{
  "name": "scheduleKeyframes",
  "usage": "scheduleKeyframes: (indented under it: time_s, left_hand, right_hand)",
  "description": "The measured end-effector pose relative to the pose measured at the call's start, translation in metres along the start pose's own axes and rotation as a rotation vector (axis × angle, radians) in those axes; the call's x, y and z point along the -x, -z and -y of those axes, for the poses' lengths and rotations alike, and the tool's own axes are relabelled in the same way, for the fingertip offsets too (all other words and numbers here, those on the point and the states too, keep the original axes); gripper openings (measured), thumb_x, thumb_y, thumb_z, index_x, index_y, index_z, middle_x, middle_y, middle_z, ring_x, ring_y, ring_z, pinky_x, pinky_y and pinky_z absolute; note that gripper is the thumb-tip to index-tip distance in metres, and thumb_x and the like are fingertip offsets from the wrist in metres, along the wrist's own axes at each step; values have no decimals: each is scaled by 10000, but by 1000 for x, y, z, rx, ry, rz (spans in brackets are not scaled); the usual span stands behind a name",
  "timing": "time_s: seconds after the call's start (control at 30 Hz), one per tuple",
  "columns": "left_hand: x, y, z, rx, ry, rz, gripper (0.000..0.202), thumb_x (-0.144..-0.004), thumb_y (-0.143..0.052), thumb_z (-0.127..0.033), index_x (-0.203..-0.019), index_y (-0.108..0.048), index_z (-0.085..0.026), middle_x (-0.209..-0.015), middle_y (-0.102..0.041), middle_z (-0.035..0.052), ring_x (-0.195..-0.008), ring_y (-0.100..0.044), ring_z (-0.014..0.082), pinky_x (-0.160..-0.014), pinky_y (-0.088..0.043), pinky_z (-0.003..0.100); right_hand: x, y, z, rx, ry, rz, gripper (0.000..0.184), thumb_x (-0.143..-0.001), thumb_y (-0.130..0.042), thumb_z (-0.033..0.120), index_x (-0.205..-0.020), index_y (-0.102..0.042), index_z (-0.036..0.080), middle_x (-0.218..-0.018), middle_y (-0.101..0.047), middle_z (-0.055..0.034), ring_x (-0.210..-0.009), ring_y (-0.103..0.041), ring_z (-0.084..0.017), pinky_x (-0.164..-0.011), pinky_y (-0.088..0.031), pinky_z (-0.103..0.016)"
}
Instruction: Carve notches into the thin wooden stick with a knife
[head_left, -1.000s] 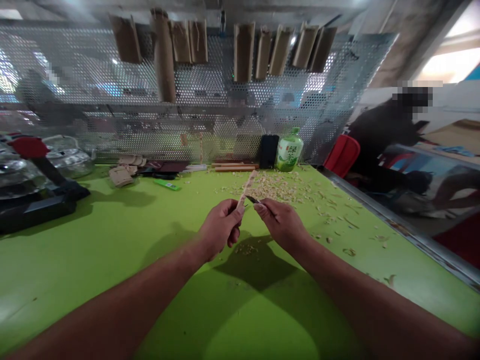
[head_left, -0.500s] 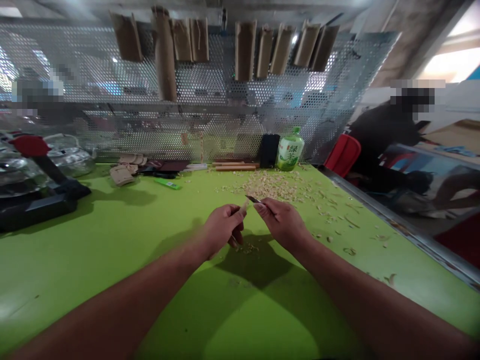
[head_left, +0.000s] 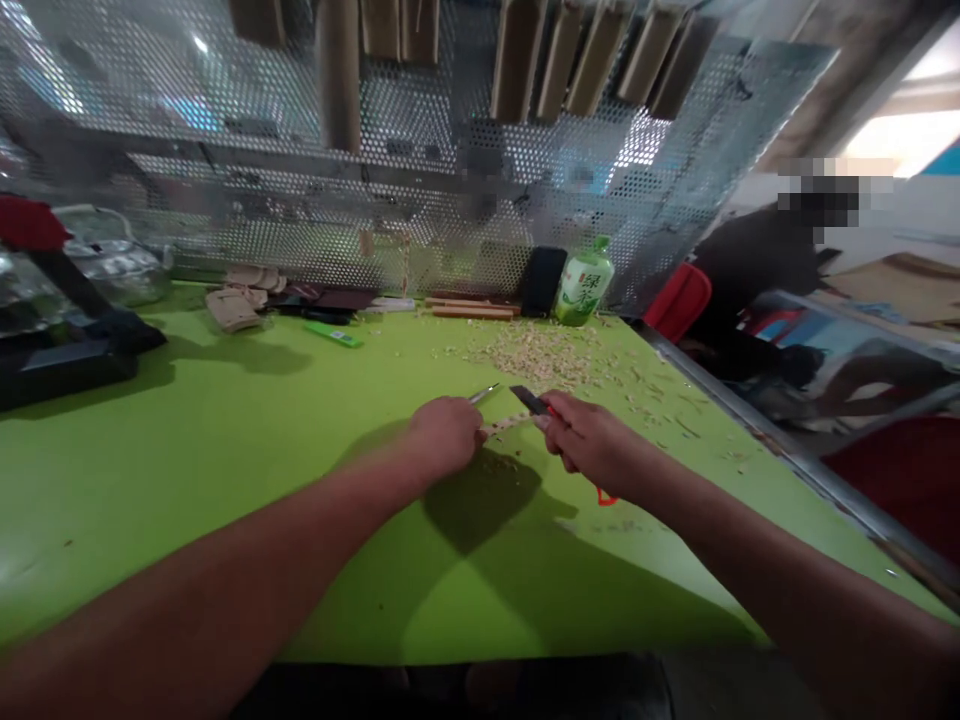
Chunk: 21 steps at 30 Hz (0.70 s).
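My left hand (head_left: 448, 437) is closed. A thin silvery, pointed tool (head_left: 484, 393) sticks out above its fingers, and a narrow pale strip (head_left: 507, 427), apparently wood, comes out below it. That strip has dark spots or notches along it and reaches toward my right hand (head_left: 585, 432). My right fingers are wrapped round a utility knife (head_left: 529, 401), its dark blade pointing up and left. Part of an orange-red loop (head_left: 607, 496) shows beneath my right wrist. My fingers hide the knife's handle. Pale shavings (head_left: 536, 355) lie beyond both hands on the green tabletop (head_left: 337, 560).
A green tea bottle (head_left: 584, 283) and a dark upright box (head_left: 543, 281) stand at the back. Wooden sticks (head_left: 472, 312), a green cutter (head_left: 334, 335) and pale cut pieces (head_left: 234, 308) lie leftward. A black-and-red device (head_left: 67, 330) stands far left. Another person (head_left: 757, 270) sits right.
The view has tipped downward. The right hand now has a broader-bladed utility knife where a small dark blade showed before. A silvery tool and a spotted strip now show at the left hand.
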<state>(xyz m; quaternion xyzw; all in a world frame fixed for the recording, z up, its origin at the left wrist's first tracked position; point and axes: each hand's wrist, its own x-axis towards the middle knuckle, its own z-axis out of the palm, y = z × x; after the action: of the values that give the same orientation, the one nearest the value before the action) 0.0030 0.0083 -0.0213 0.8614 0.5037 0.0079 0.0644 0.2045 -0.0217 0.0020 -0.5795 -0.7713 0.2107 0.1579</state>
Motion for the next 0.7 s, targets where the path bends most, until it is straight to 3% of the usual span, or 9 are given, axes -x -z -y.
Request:
scheduleKeyframes:
  time_s: [0.1,0.23,0.33,0.7]
  left_hand:
    - [-4,-8,-4,82,35,-14,385,-896,-436,-383,-882,-740,-148,-848,-709,136,-787,-669,236,-731,-521,332]
    - [-5,-14,-8,213,74,-44,330,-871,-470,-378,-811,-716,-165,-761,-686,107,-728,-649,204,-679,-493,283]
    - [-3,-14,-10,248,76,-66,315,-865,-476,-372,-779,-699,-167,-730,-664,106,-707,-644,219,-676,-488,307]
    - [-4,-15,-12,241,58,-58,316,-877,-440,-359,-784,-673,-167,-738,-647,99,-650,-610,201,-625,-478,303]
  right_hand:
    - [11,-8,-3,145,-44,80,243,-970,-335,369,-922,-498,194,-696,-607,-37,-560,-497,-138,-537,-285,-271]
    - [13,-12,-9,378,-43,60,315,-987,-298,376,-1031,-534,172,-774,-649,-84,-615,-535,-170,-538,-243,-281]
    - [9,-12,-9,491,-45,85,332,-989,-303,385,-1081,-546,180,-800,-677,-96,-632,-566,-190,-533,-222,-289]
    - [-1,-18,-3,599,10,167,338,-992,-295,348,-1070,-579,182,-859,-713,-113,-695,-635,-216,-532,-259,-292]
